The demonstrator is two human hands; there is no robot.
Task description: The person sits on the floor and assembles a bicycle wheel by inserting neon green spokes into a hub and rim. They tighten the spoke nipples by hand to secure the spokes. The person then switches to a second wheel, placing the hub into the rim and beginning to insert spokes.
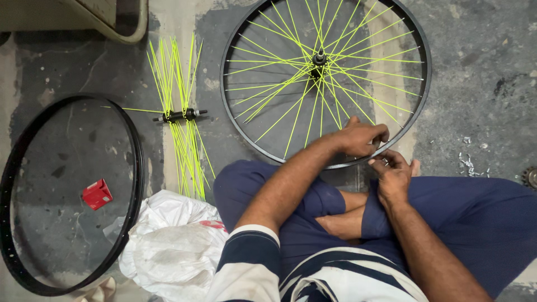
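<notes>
Black wheel (327,84) with neon-yellow spokes lies flat on the floor. Left hand (362,138) grips its near rim, fingers closed. Right hand (391,173), beside the rim, pinches a small nipple (385,162).

The floor (481,72) is rough grey concrete, stained dark and patched pale in places. Taking the pale curved furniture edge (120,25) at the top left as landmark, 1 lighter strip of concrete runs downward just to its right. Light is even and dim.
</notes>
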